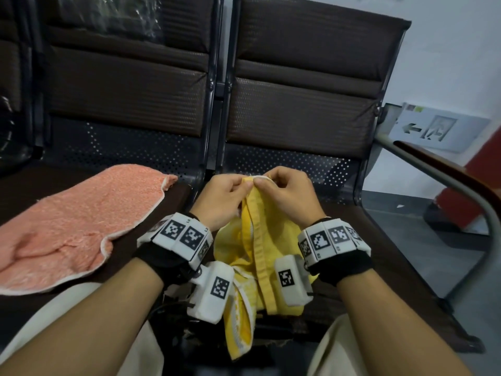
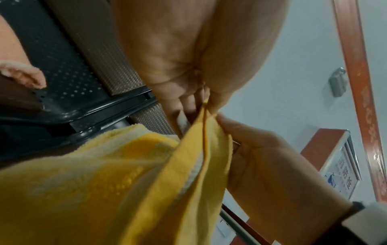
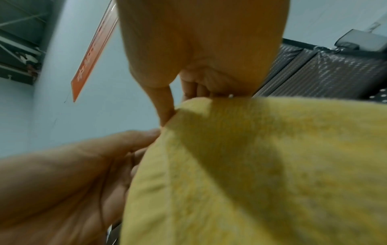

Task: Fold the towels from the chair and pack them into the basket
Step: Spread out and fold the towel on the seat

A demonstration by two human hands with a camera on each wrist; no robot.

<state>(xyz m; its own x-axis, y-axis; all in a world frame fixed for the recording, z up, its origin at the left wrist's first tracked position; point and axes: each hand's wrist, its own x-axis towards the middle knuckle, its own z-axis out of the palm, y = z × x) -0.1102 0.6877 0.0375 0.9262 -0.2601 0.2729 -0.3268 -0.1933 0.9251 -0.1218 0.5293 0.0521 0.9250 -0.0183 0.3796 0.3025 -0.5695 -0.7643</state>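
Head view: both hands pinch the yellow towel at its top hem, above the chair.
Left hand and right hand grip it with closed fingers; slide apart along the hem to spread it before folding.

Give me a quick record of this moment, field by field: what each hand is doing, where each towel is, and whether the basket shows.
left hand: pinches the yellow towel's top edge
right hand: pinches the same edge, beside the left
yellow towel: bunched, hangs from both hands over the lap
orange towel: lies spread, unfolded, on the left chair seat
basket: not in view
folding: not yet done
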